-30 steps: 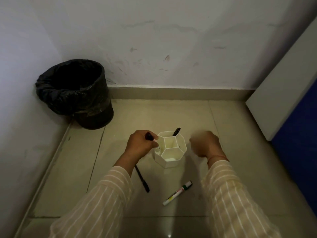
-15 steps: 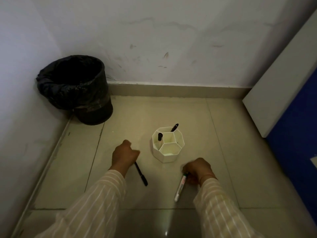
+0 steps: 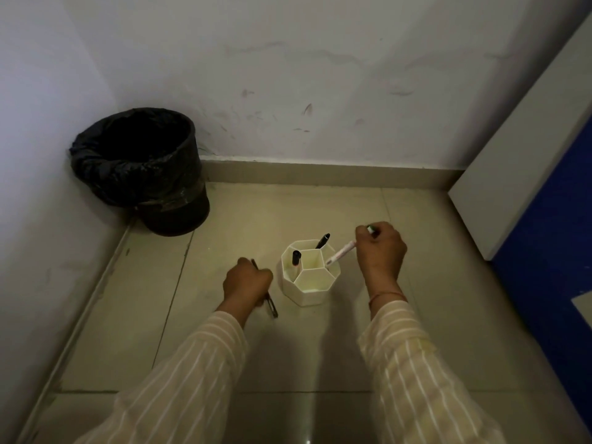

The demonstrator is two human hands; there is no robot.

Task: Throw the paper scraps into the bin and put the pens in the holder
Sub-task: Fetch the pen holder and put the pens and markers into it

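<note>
A white honeycomb pen holder stands on the tiled floor. Two black pens stick out of it, one in a back compartment and one in a left compartment. My right hand grips a white marker and tilts its tip over the holder's right rim. My left hand, just left of the holder, is closed around a thin black pen whose lower end touches the floor. No paper scraps are visible on the floor.
A black bin lined with a black bag stands in the left corner against the wall. A white panel and a blue surface border the floor on the right.
My right hand lifted the white marker off the floor and brought it to the holder's rim. My left hand closed on the black pen and raised its upper end.
</note>
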